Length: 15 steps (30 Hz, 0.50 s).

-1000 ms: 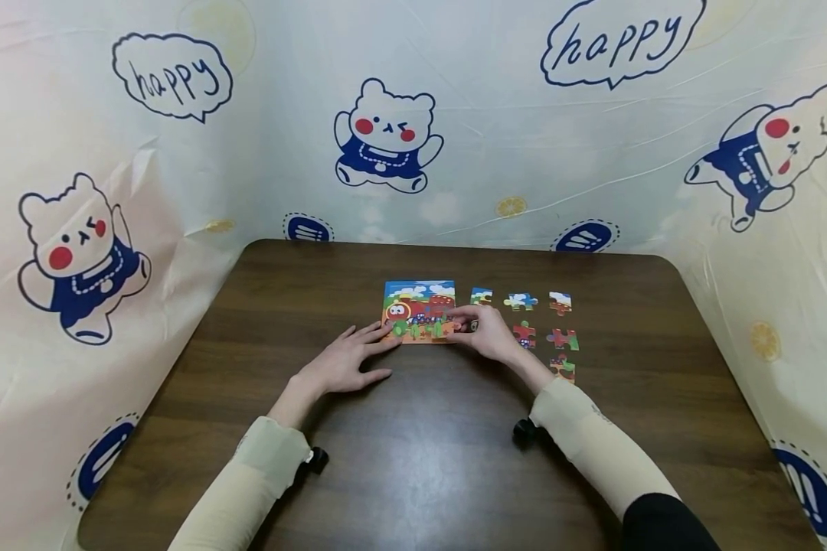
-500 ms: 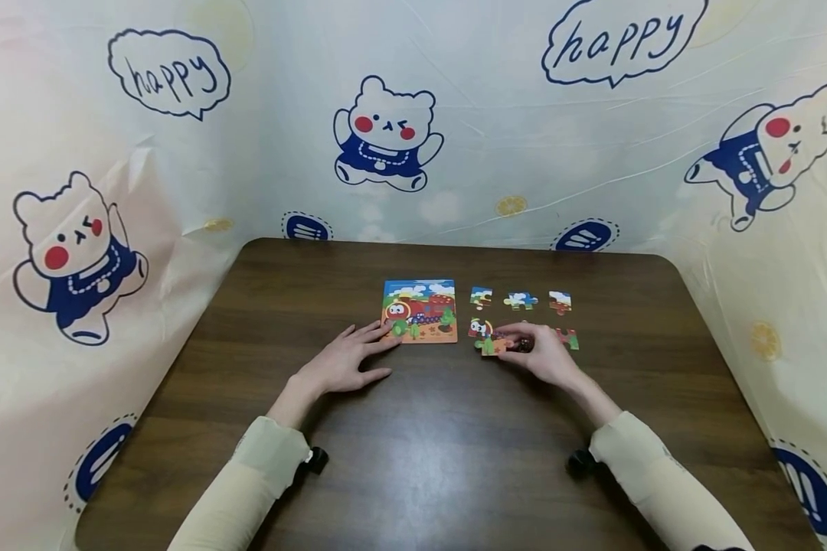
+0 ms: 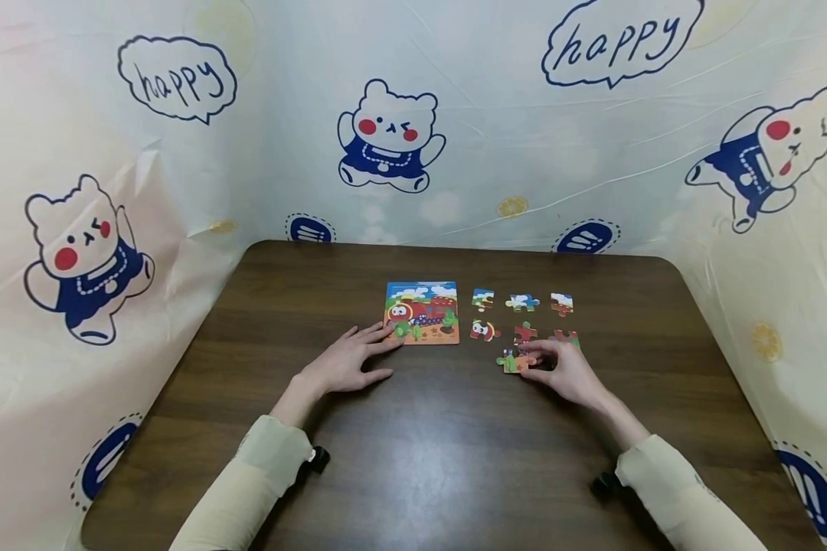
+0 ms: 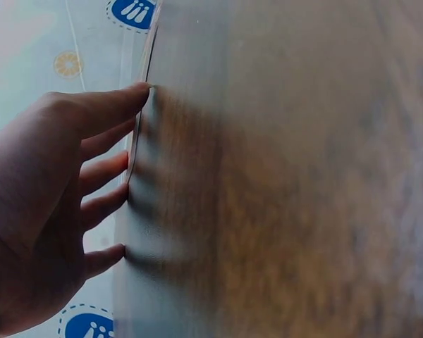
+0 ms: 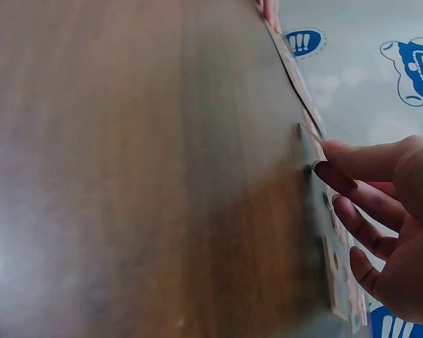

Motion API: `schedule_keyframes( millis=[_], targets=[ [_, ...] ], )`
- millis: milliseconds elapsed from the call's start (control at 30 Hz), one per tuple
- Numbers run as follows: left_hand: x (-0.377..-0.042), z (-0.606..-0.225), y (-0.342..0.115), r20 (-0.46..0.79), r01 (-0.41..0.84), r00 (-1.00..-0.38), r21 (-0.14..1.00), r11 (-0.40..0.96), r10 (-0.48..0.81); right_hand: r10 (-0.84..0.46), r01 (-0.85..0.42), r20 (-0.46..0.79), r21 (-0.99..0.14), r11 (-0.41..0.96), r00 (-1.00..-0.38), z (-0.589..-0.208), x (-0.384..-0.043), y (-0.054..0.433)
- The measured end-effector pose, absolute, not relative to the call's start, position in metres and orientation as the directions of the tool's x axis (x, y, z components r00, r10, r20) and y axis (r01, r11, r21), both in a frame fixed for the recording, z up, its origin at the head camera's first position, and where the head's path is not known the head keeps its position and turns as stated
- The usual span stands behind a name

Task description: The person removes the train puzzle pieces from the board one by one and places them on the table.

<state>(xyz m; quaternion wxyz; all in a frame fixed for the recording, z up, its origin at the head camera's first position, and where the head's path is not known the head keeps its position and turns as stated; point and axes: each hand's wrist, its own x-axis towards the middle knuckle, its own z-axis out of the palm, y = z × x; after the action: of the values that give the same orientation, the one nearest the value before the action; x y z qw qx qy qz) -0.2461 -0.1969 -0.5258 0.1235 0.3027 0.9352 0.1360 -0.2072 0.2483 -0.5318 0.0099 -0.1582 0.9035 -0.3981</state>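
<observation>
My left hand (image 3: 344,361) lies with its fingers stretched out, fingertips resting on the lower left edge of a square picture board (image 3: 423,327) that shows a red train. In the left wrist view the left hand (image 4: 49,183) has its thumb and fingertips touching the thin edge. Between thumb and fingers, my right hand (image 3: 570,375) pinches a green and orange puzzle piece (image 3: 515,362), just below the second row of pieces. The right wrist view has the right hand (image 5: 388,211) holding that thin piece edge-on; its picture is out of sight there.
Loose pieces lie right of the board: a top row with a blue-sky piece (image 3: 522,302), and below it an eyed piece (image 3: 484,330) and a red piece (image 3: 525,332). The right hand partly covers another piece (image 3: 567,336). A printed cloth backs the brown table (image 3: 413,459).
From the board's right edge, my right hand has moved right and slightly down, carrying the puzzle piece. It has uncovered the eyed piece. The left hand has stayed at the board.
</observation>
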Motion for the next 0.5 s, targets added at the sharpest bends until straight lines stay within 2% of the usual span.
schedule_keyframes(
  millis=[300,500],
  targets=[
    [-0.247,-0.528,-0.197,-0.147,0.524,-0.791,0.337,0.782,0.594,-0.314,-0.422,0.284,-0.659,0.622,-0.906,-0.557,-0.207,0.263],
    [-0.247,-0.526,-0.196,-0.147,0.519,-0.790,0.356,0.777,0.595,-0.301,-0.415,0.285,-0.612,0.674,-0.910,-0.578,-0.215,0.272]
  ],
)
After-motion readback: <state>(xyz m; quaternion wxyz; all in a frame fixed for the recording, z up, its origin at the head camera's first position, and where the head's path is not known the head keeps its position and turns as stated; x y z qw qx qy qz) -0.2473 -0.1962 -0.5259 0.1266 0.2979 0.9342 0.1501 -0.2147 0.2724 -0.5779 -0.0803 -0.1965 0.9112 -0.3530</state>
